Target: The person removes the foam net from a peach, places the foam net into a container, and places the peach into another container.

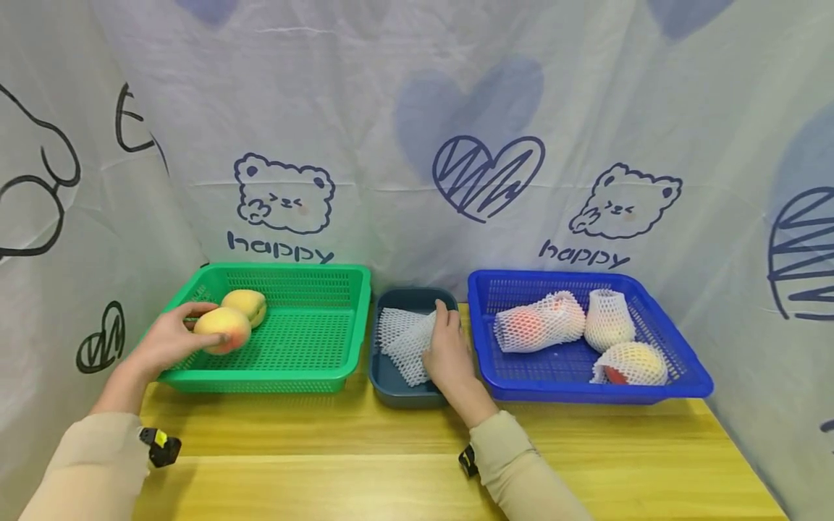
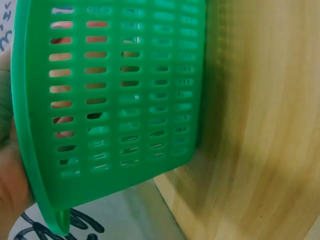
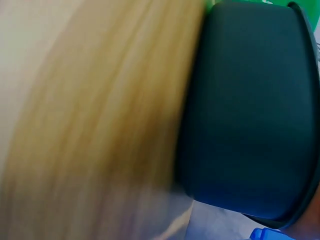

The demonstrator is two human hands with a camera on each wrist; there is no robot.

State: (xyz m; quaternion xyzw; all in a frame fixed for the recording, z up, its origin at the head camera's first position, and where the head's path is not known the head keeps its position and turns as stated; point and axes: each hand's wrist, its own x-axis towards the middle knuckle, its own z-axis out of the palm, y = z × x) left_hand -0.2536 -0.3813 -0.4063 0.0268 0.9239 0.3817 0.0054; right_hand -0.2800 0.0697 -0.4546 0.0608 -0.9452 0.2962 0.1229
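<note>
My left hand [image 1: 171, 339] holds a yellow peach [image 1: 224, 329] with a red blush, thumb along its near side and fingers behind it. It is over the left side of a green slotted basket [image 1: 260, 380], next to a second yellow peach [image 1: 250, 305]. In the left wrist view the basket's side wall [image 2: 112, 110] hides most of that hand. My right hand [image 1: 452, 351] reaches into a dark teal bin [image 1: 407, 398], over white foam nets [image 1: 407, 336]. Its thumb is right at the nets; I cannot tell whether it pinches one.
A blue slotted basket [image 1: 586, 393] stands to the right, with several peaches in foam nets [image 1: 609, 318] inside. All three containers stand on a wooden table [image 1: 313, 449], before a printed curtain [image 1: 391, 239].
</note>
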